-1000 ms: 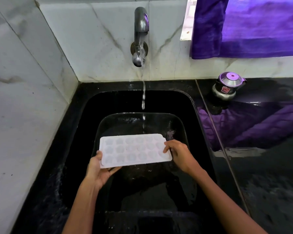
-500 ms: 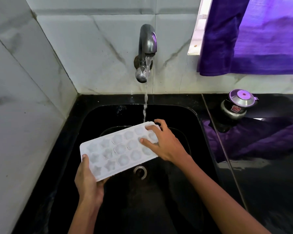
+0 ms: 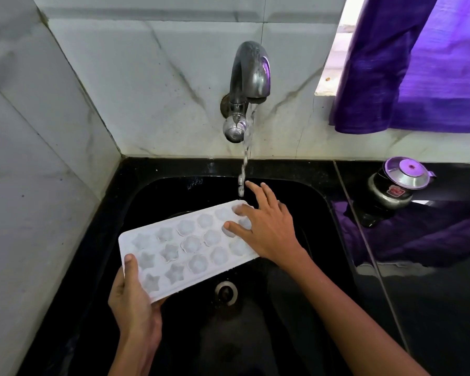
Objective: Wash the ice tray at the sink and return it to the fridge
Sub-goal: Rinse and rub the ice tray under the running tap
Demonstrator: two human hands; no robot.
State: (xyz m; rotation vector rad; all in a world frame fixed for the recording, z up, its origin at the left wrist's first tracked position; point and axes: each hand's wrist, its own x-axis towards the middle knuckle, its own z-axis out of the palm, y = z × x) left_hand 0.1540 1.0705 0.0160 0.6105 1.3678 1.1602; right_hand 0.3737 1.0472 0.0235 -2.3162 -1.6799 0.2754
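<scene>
**Asker:** While the water runs, where is the ice tray (image 3: 186, 249) and who has hold of it?

**Describer:** It is held above the black sink (image 3: 314, 202), cups facing up, tilted so its far right end is higher and sits just under the stream from the tap (image 3: 248, 88). The left hand (image 3: 132, 302) grips the near left corner, thumb on top of the rim and fingers curled underneath. The right hand (image 3: 266, 227) lies flat on the far right end, fingers (image 3: 238, 210) straight and spread, pressing on the cups rather than closing round anything.

**Asker:** How far along is the job?

**Describer:** Midway through the wash, I judge. Water is flowing and meets the tray's far end by the right hand. I cannot tell how many cups are rinsed. No soap or sponge shows. Left to do: finish rinsing, shut off the tap, shake the tray out, carry it to the fridge, which is not in view.

**Asker:** What surrounds the sink?

**Describer:** Pale marble tiles behind and to the left, a drain (image 3: 225, 291) below the tray, a glossy black tabletop (image 3: 432, 308) to the right with a small lidded steel pot (image 3: 398, 188), and a purple curtain (image 3: 418, 69) above it.
</scene>
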